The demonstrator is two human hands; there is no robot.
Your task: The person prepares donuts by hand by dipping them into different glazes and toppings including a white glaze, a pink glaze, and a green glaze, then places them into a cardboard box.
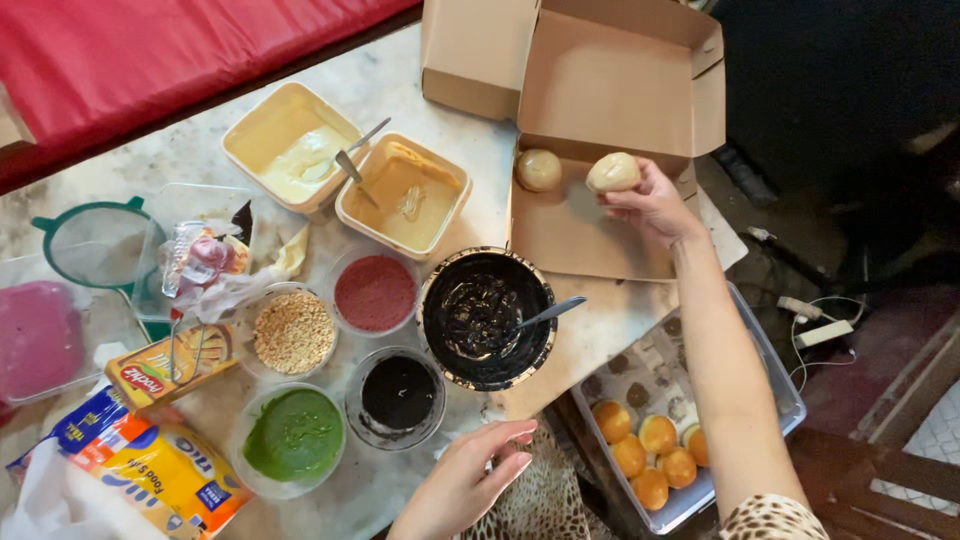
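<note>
Counter: marble, carrying everything listed below; I am reading it from the head view.

Box: brown cardboard, lid standing open, at the far right. One pale ball is sitting in its back left corner.

Tub: clear plastic, below the counter edge on my right, holding several golden buns.

Black bowl: dark glaze, spoon resting in it, between the box and the smaller dishes.

Two cream trays: pale fillings, a utensil lying across them.

Small dishes: crumbs, red powder, green paste, black paste.

Right hand: its fingers are closing around a white-coated ball, holding it just over the box floor, near the first ball but apart from it.

Left hand: lying open on the counter edge, fingers loose, gripping nothing.

Step, as I am judging it: a coated piece is being set into the box. The next move is probably calling for a gentle lowering beside the first ball and a clean release without smearing the coating.
</note>
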